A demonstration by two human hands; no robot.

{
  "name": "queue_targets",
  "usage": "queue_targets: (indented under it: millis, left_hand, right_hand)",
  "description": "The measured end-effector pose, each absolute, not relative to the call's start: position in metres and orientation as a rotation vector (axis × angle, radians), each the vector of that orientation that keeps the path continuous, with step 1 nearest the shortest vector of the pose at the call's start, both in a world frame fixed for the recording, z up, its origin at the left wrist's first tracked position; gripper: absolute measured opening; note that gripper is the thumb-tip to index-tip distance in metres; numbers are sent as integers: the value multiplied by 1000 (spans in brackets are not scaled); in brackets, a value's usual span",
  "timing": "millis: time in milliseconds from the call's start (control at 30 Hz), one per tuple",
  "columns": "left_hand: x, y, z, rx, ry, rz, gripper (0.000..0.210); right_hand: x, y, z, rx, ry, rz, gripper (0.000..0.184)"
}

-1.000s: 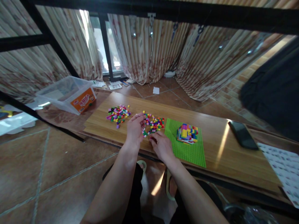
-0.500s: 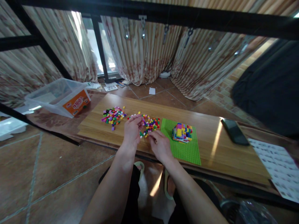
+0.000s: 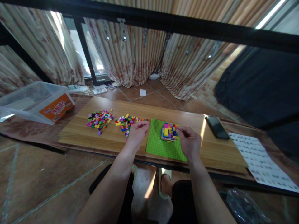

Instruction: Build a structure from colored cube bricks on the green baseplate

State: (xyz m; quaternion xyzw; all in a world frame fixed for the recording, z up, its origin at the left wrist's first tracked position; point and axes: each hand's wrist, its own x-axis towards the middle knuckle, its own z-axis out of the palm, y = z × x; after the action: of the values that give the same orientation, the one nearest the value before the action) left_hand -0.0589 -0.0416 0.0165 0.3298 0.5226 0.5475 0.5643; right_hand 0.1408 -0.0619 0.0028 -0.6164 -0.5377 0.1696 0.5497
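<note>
A compact, multicoloured brick model (image 3: 168,133) sits right of centre in the frame, on the upper middle of a green studded baseplate (image 3: 161,150), with yellow and purple bricks showing on top and pale layers lower down. The right hand (image 3: 191,142) comes in from the lower right, its fingers curled in toward the model's upper right edge; whether they touch it or pinch a small brick cannot be told. The left hand (image 3: 137,133), near the middle of the frame, hangs over the strip beside the baseplate's left edge, fingers bent and drawn close together, and it is too small to tell whether anything is between them. Just left of that hand lies a loose pile of bricks (image 3: 123,120) in mixed colours, partly hidden by it; a second brick pile (image 3: 101,119) lies farther left, a little apart from the first. All of this rests on a long wood-topped counter (image 3: 215,155) running across the frame. A dark phone (image 3: 217,127) lies toward its right end, with a printed white sheet (image 3: 261,160) near it at the right of the frame. At the left edge stands a clear plastic box (image 3: 30,110) bearing an orange label (image 3: 57,108).
</note>
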Motion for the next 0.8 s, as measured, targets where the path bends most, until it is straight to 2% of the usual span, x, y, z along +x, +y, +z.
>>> queue_targets:
  millis: [267, 500, 800]
  left_hand:
    - [-21, -44, 1, 1432, 1384, 1118, 21]
    - [-12, -48, 3, 1534, 1388, 1048, 22]
    - [-13, -50, 3, 1596, 1379, 1007, 22]
  right_hand:
    - [135, -62, 2, -1450, -1567, 301, 16]
    - [132, -61, 2, -1436, -1742, 118, 17]
    - [134, -63, 1, -1434, -1756, 59, 18]
